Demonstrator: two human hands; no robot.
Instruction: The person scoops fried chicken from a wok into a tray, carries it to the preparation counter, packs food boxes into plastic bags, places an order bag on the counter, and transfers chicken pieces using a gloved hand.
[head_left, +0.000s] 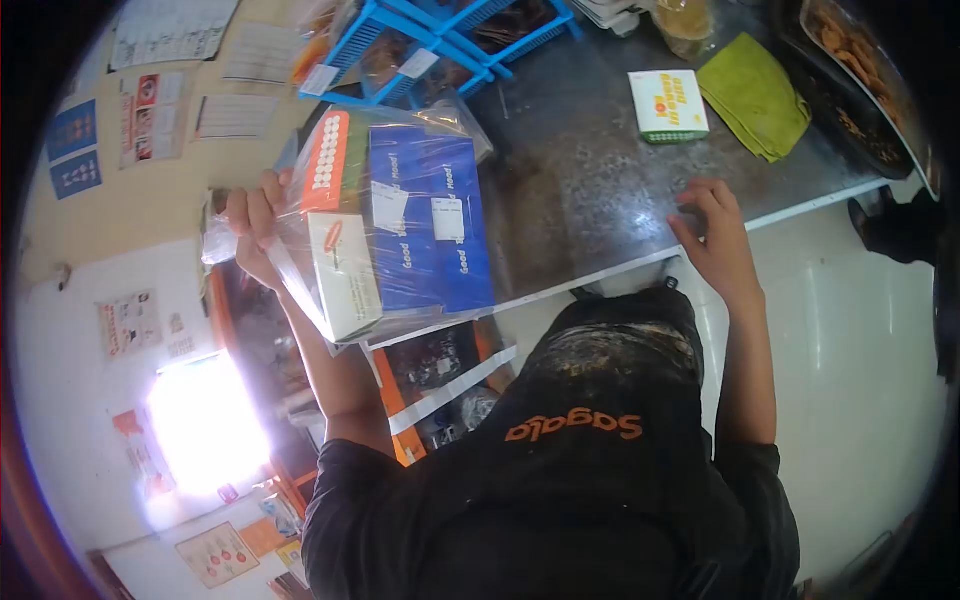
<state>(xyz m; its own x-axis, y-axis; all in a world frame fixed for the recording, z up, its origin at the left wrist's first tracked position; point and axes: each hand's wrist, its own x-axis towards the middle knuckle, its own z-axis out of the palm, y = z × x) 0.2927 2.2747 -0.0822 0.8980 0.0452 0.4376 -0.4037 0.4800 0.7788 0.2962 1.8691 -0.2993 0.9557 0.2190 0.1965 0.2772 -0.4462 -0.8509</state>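
My left hand [258, 212] is closed on the gathered edge of a clear plastic bag [290, 262], at the left end of the dark counter. Through the plastic show two blue boxes [427, 215] with white labels, a white box [343, 270] and an orange and green box [330, 160]. Over the counter's front edge, my right hand [712, 235] is held with curled fingers apart and nothing in them. Beyond it a small white and green box [668, 105] stands on the counter, beside a folded green cloth [755, 97].
Blue plastic baskets [430, 60] with packed goods stand behind the bag. A dark tray [850, 100] of brown food pieces sits at the far right. The counter's pale front edge [800, 208] runs close to my body. Below it at left is an orange-framed shelf [405, 430].
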